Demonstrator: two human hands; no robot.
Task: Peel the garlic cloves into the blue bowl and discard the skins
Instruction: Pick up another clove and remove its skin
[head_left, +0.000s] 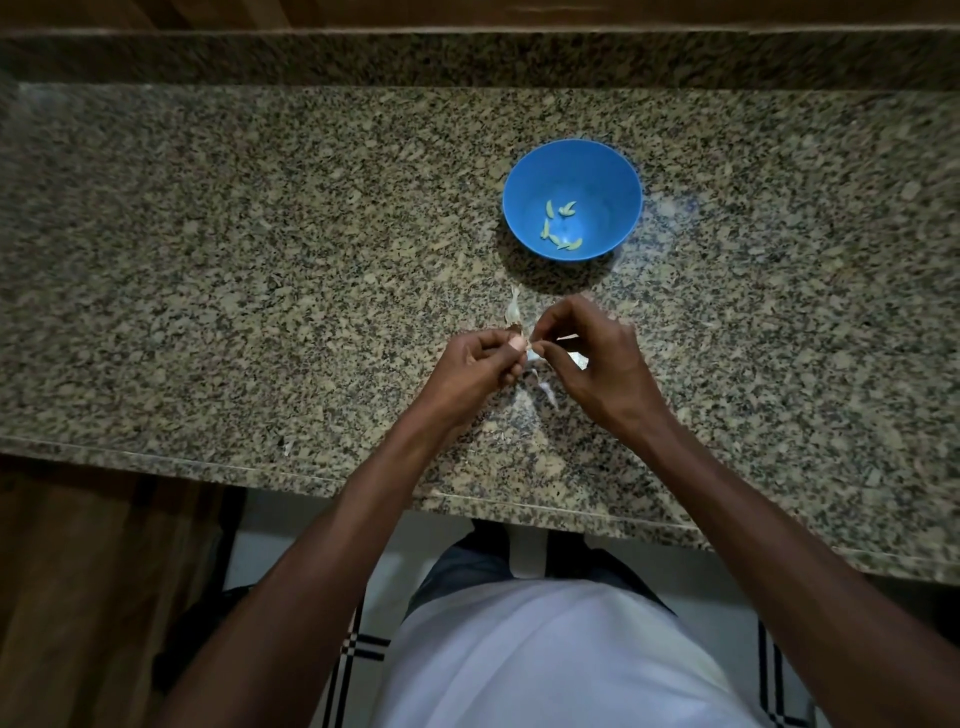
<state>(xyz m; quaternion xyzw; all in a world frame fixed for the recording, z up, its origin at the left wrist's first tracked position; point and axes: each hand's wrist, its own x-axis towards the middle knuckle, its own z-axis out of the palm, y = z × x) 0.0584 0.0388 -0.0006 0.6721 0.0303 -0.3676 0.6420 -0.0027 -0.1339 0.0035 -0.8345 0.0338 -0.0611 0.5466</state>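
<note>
Both hands meet over the surface (260, 234): the left hand (480, 364) pinches a garlic clove (519, 343) steady while the right hand (587, 353) pinches its skin (535, 356) to peel. Beyond them, the blue bowl (613, 176) holds peeled cloves (558, 226).

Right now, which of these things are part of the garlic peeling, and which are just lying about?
Part of the job: blue bowl, peeled cloves inside it, garlic clove pinched between left hand and right hand, loose skins.

Just there: granite counter.
</note>
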